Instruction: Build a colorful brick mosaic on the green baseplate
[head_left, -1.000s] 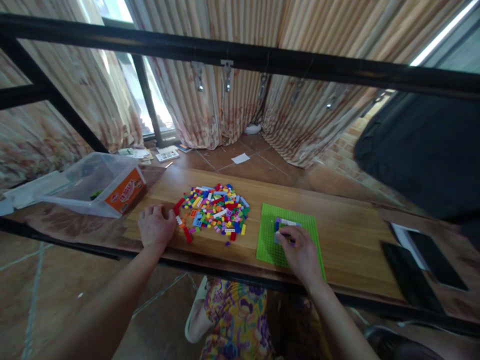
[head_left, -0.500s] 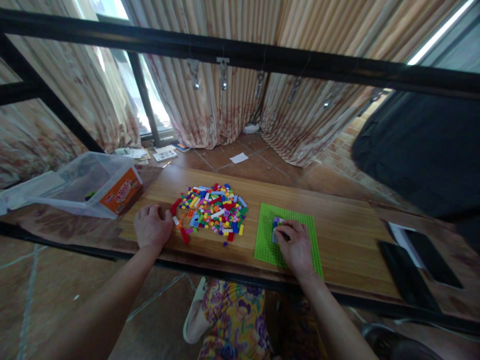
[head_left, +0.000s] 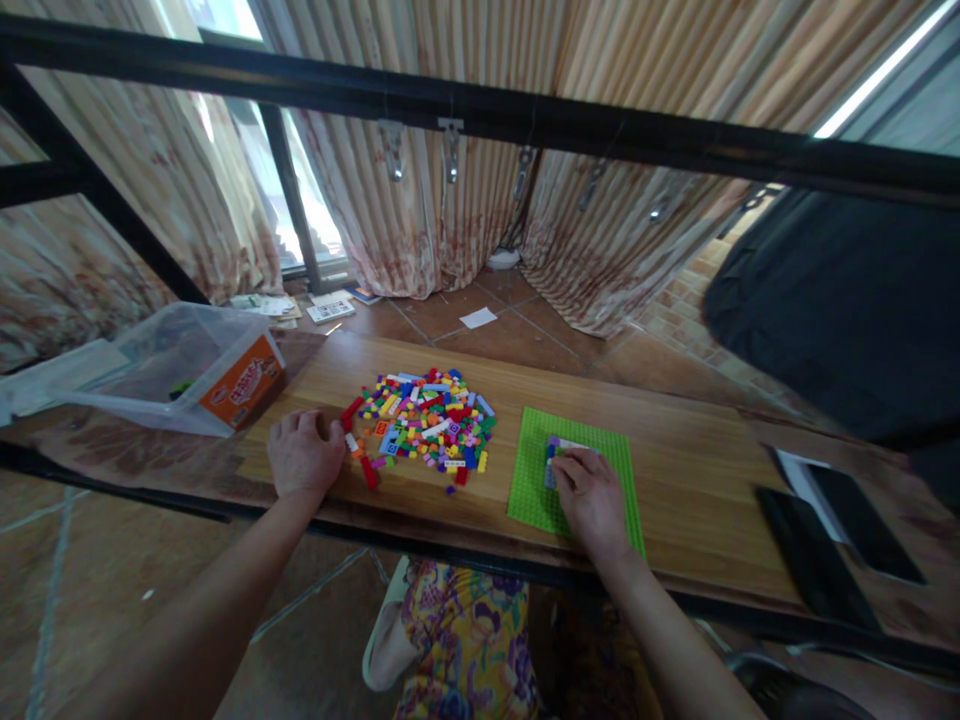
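Note:
My right hand (head_left: 596,495) is over a green studded baseplate (head_left: 529,490), thumb and fingertips pinched together at a few toy bricks (head_left: 553,449) in purple, blue, white and pale grey fixed on it. The hand covers part of that brick row, and the piece between my fingertips is mostly hidden. Left of a heap of mixed coloured toy bricks (head_left: 427,415), my left hand (head_left: 306,455) rests on the wooden tabletop, thumb apart from the loosely bent fingers and nothing visible in it. Its thumb is near a white brick and a red brick (head_left: 351,409) at the heap's edge.
A clear plastic box (head_left: 161,350) with an orange label stands at the far left. Dark flat devices (head_left: 814,555) and a phone (head_left: 866,520) lie at the right end. A black metal bar (head_left: 480,108) with hanging clips crosses above the table (head_left: 697,480).
My right hand's fingers have shifted slightly on the baseplate, showing more of the white and purple bricks behind them. The left hand stays where it was.

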